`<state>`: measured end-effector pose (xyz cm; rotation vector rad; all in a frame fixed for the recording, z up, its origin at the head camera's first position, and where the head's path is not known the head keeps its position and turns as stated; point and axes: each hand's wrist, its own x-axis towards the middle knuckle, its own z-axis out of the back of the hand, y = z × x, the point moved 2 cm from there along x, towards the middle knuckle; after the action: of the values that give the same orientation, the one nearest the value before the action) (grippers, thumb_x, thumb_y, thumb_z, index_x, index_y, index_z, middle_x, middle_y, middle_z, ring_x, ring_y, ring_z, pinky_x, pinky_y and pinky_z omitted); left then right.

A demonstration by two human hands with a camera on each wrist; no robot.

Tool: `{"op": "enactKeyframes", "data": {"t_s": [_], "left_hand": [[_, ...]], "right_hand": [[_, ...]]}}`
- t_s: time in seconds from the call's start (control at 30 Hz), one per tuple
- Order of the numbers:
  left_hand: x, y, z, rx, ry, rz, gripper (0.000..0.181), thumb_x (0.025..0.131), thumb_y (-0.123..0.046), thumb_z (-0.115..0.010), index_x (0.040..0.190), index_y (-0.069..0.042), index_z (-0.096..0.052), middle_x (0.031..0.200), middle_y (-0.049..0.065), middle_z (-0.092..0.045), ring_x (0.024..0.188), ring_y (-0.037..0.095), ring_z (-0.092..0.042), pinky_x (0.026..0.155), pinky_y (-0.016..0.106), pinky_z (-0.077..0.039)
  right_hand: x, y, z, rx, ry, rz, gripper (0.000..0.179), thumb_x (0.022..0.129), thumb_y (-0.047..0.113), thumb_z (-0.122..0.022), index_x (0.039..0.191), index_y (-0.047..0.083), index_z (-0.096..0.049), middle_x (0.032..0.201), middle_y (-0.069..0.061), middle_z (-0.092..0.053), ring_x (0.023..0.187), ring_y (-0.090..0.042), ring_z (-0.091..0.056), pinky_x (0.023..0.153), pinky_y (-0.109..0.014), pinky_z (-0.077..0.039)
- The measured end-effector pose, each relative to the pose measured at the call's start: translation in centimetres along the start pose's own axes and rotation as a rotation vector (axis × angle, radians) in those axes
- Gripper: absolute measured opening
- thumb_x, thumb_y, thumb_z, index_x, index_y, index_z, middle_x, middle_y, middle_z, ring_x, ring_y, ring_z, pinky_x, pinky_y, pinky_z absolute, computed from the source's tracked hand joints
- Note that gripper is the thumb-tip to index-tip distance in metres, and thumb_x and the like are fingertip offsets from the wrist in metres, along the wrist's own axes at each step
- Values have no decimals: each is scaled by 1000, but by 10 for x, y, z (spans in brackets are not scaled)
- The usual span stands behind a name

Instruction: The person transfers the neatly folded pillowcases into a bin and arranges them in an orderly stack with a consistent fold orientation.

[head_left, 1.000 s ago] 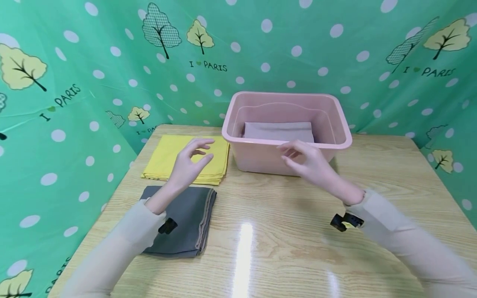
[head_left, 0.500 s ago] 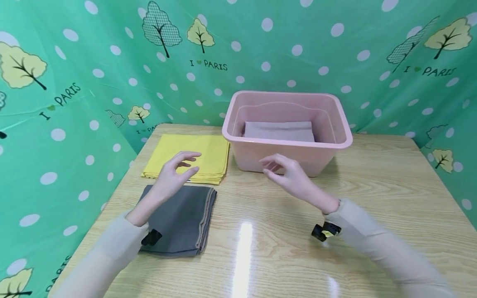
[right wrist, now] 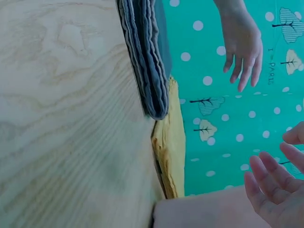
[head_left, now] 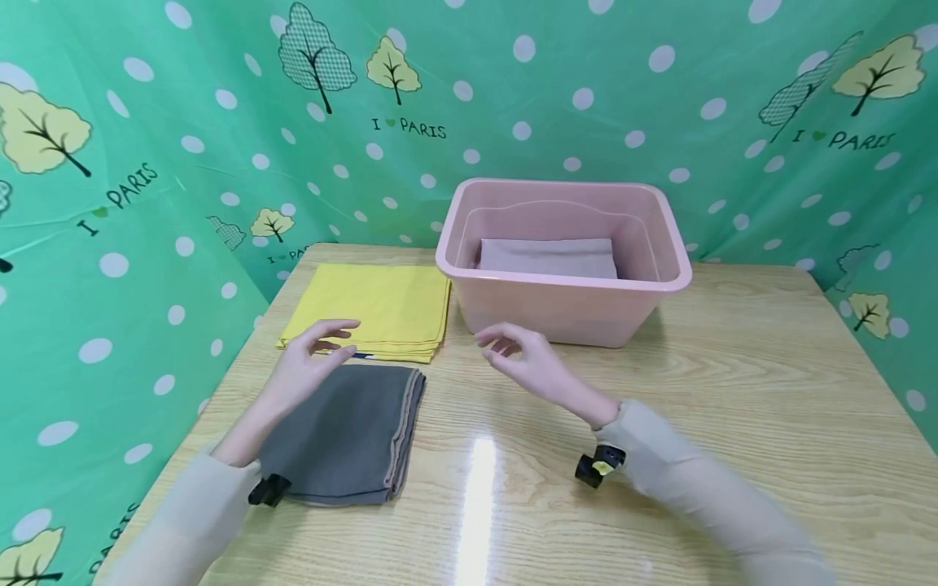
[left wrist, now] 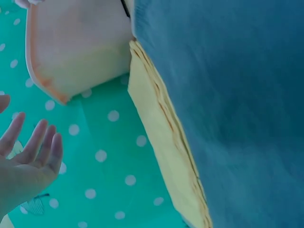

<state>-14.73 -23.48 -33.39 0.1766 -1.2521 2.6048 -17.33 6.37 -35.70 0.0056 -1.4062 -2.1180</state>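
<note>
My left hand [head_left: 304, 366] hovers over the far left part of a folded dark grey cloth stack [head_left: 352, 431], its fingers loosely bent with nothing between them. Just beyond lies a folded yellow cloth stack [head_left: 374, 305]. My right hand [head_left: 523, 358] is in the air in front of the pink plastic bin [head_left: 557, 309], fingers relaxed and holding nothing. Inside the bin a folded light greyish-purple cloth [head_left: 550, 256] is visible. In the right wrist view the grey stack [right wrist: 145, 57] shows several layered edges, with the left hand [right wrist: 242, 47] above it.
Everything stands on a light wooden table [head_left: 747, 382]. A green polka-dot curtain [head_left: 586, 98] with tree prints hangs behind the bin and along the left side. Near the table's middle a bright light reflection [head_left: 476, 505] shows.
Both hands have moved left and back toward the body, the left from over the yellow stack to the grey one, the right away from the bin's rim. The cloths and bin stay put.
</note>
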Motion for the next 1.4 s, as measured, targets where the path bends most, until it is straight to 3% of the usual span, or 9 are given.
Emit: {"op": "enactKeyframes", "data": {"t_s": [0.23, 0.43, 0.6, 0.83, 0.9, 1.03, 1.13, 1.27, 1.4], "left_hand": [[-14, 14, 10, 26, -24, 27, 34, 87, -13, -55, 119, -3, -53, 116, 13, -53, 96, 12, -50, 73, 14, -42], [-25, 27, 17, 41, -45, 75, 36, 87, -12, -56, 120, -2, -52, 117, 14, -51, 90, -2, -48, 68, 13, -42], [-33, 39, 22, 21, -76, 78, 35, 86, -13, -56, 118, 0, -52, 114, 13, -52, 94, 1, -49, 73, 13, -39], [-41, 98, 27, -10, -98, 65, 35, 86, -18, -58, 120, -13, -54, 118, -4, -54, 100, 8, -48, 76, 14, -37], [-44, 108, 30, -9, -95, 59, 36, 86, -18, -58, 121, -14, -54, 119, -5, -53, 101, 7, -47, 76, 12, -36], [-50, 102, 33, -6, -112, 94, 36, 86, -18, -58, 120, -8, -54, 118, 2, -53, 100, 10, -47, 75, 10, -36], [-54, 107, 35, 18, -126, 115, 36, 86, -20, -58, 119, -7, -54, 115, -3, -54, 98, 6, -48, 74, 9, -36], [-60, 140, 37, 53, -148, 123, 38, 86, -32, -56, 119, -13, -54, 112, -16, -53, 95, -5, -48, 73, 6, -37], [-65, 164, 37, 44, -165, 138, 46, 85, -44, -53, 120, -15, -54, 113, -13, -53, 94, -7, -48, 73, 5, -37]], "right_hand": [[3, -9, -20, 81, 44, -67, 25, 83, 1, -53, 107, -4, -57, 99, -17, -61, 85, -25, -58, 77, -36, -47], [3, -17, -40, 119, 74, -127, 26, 83, 2, -54, 109, -3, -57, 101, -18, -61, 84, -24, -59, 75, -28, -48], [2, -19, -55, 181, 74, -167, 26, 83, 1, -54, 108, -4, -57, 100, -18, -61, 84, -28, -58, 73, -24, -48], [1, -19, -72, 253, 74, -227, 28, 84, 2, -53, 111, -5, -55, 103, -21, -59, 86, -32, -57, 72, -23, -48], [1, -16, -74, 273, 68, -234, 28, 84, 0, -52, 111, -7, -55, 103, -24, -58, 87, -35, -56, 72, -24, -48], [-1, -1, -76, 282, 44, -248, 26, 84, -5, -50, 109, -11, -53, 103, -28, -56, 90, -38, -54, 74, -26, -47], [-2, 8, -78, 276, 23, -267, 25, 84, -6, -48, 108, -13, -53, 104, -29, -55, 92, -39, -53, 75, -28, -46], [-3, 11, -84, 293, 1, -312, 26, 85, -6, -47, 109, -13, -52, 106, -29, -53, 93, -39, -53, 76, -29, -46], [-4, 10, -89, 315, -13, -341, 27, 85, -5, -47, 111, -11, -51, 109, -28, -52, 95, -39, -53, 76, -32, -47]]}}
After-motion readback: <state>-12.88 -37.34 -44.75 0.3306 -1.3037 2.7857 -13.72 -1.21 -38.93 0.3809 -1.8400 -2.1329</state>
